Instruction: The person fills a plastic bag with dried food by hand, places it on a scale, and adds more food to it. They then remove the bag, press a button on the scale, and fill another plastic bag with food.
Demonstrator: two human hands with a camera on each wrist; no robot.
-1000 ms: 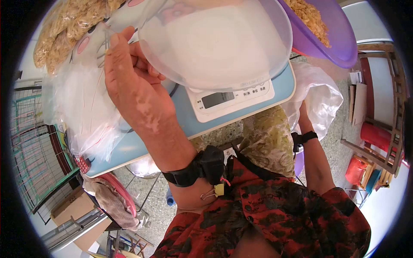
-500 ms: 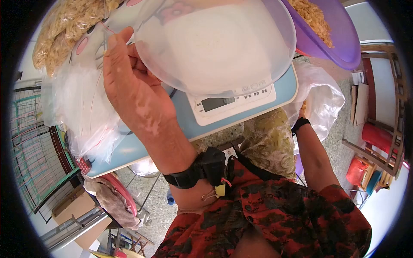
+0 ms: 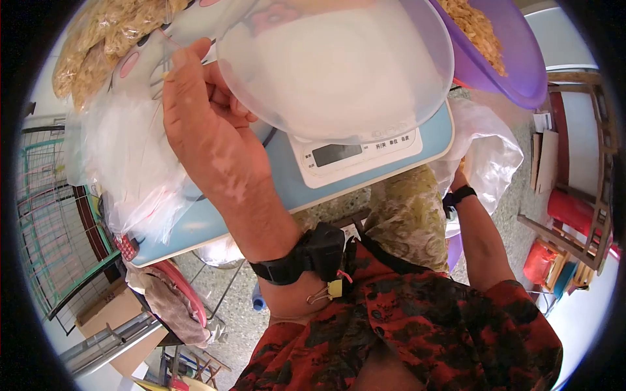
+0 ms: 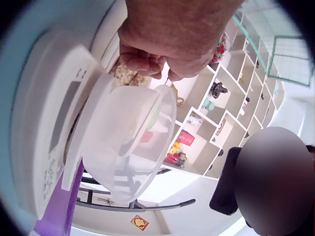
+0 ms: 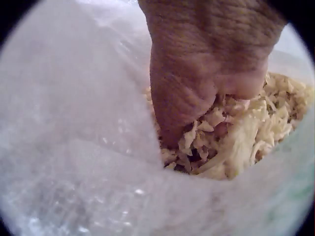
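My left hand (image 3: 212, 124) hovers over the table beside a translucent bowl (image 3: 339, 72), fingers curled. Thumb and forefinger pinch what looks like a thin pinkish strip (image 3: 168, 38). The left wrist view shows that hand (image 4: 167, 44) above the bowl's rim. The bowl rests on a white kitchen scale (image 3: 319, 169). Low at the right, my right hand (image 3: 460, 177) reaches into a clear plastic bag (image 3: 499, 153). In the right wrist view this hand (image 5: 206, 64) grips pale dried flakes (image 5: 256, 132), its fingertips buried among them.
A purple basin (image 3: 521, 78) with more flakes stands right of the bowl. Filled bags of flakes (image 3: 104, 39) lie at the back left, with thin plastic bags (image 3: 124, 156) in front. The blue table's (image 3: 208, 225) near edge lies before my legs.
My right hand has gone deeper into the bag, its forearm swinging slightly. The left hand has stayed beside the bowl, with its thin strip shifting a little.
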